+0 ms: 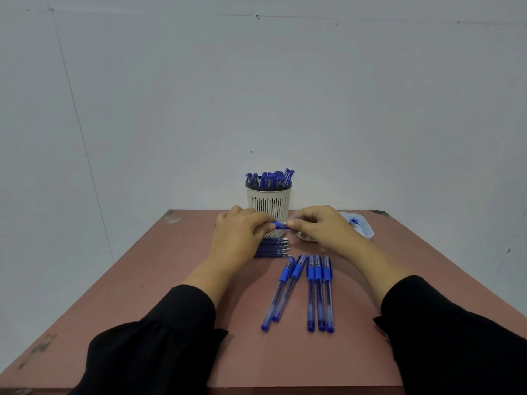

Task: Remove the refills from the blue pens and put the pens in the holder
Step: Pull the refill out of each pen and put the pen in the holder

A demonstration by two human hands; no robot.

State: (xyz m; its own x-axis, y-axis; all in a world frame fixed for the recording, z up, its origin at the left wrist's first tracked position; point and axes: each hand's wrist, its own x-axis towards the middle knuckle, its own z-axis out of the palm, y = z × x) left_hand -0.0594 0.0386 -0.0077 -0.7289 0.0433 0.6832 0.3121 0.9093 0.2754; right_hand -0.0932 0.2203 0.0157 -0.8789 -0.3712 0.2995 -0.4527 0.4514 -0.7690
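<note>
Head view: just before the slotted cream holder [269,206], your left hand [239,233] grips a blue pen [277,224] while your right hand [316,226] pinches its tip; likely unscrewing it, then drawing out the refill.

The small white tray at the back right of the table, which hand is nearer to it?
Right. The right hand is just left of the white tray; the left hand is farther left, beyond the pen holder.
</note>
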